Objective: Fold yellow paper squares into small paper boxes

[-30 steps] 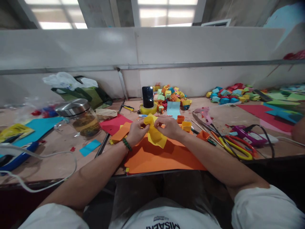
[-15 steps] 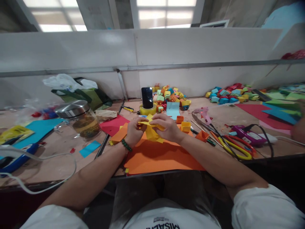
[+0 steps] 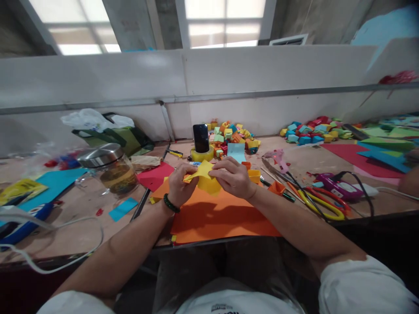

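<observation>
At the far left a white cable (image 3: 65, 253) lies over the table (image 3: 81, 205), and one end of it is cut off by the frame edge. Next to it stands a glass jar (image 3: 114, 170) with a metal lid; something brownish is inside, but I cannot make out what. Then comes the left hand (image 3: 178, 185), with a green bead bracelet (image 3: 171, 203) on the wrist; its fingers are pinched on the left side of a yellow folded paper (image 3: 204, 178). This paper is held just above a big orange sheet (image 3: 219, 216) near the front edge of the table. The right hand (image 3: 233, 176) is closed on the right side of the same paper and hides part of it. Behind the hands a dark phone (image 3: 200, 138) stands upright on a yellow tape roll (image 3: 200, 154); its screen shows nothing readable. Further right lie a pink glue gun (image 3: 276, 155) and yellow scissors (image 3: 322, 205). At the bottom the white shirt (image 3: 235, 301) has printed letters, but they are cut off and cannot be read
</observation>
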The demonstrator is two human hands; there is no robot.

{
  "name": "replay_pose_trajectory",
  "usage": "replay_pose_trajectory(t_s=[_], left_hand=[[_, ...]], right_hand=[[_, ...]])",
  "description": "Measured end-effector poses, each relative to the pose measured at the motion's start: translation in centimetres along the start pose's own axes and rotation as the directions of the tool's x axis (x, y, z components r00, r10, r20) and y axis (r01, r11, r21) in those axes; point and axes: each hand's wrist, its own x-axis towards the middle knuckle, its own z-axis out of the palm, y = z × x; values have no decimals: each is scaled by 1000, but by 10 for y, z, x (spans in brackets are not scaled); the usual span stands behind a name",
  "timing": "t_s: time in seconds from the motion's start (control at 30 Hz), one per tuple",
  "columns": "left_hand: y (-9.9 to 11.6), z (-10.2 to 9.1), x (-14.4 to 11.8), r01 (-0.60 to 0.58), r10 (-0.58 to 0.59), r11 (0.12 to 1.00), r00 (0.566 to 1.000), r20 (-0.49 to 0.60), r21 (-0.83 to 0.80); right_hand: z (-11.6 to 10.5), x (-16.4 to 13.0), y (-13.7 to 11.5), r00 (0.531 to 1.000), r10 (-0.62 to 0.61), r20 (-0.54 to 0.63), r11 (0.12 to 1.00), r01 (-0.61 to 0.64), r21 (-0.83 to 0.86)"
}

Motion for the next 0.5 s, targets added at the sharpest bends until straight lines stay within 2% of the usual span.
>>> replay_pose_trajectory(t_s=[0.1, 0.2, 0.27, 0.37, 0.43, 0.5], left_hand=[[3, -1, 1, 6, -6, 999, 1000, 14, 52], [5, -1, -1, -32, 28, 997, 998, 62, 65], [5, 0, -2, -80, 75, 996, 993, 92, 50], [7, 3, -3, -120, 118, 993, 987, 109, 10], [8, 5, -3, -91, 93, 996, 991, 96, -25], [7, 7, -1, -6, 13, 997, 996, 86, -80]], right_hand=[[0, 1, -4, 999, -39, 36, 997, 42, -70], [1, 1, -7, 999, -29, 21, 996, 30, -79], [2, 0, -8, 999, 43, -11, 997, -44, -59], [3, 0, -6, 964, 259, -64, 966, -259, 10], [4, 0, -4, 920, 381, -93, 924, -375, 71], [4, 1, -3, 913, 394, -107, 917, -382, 114]])
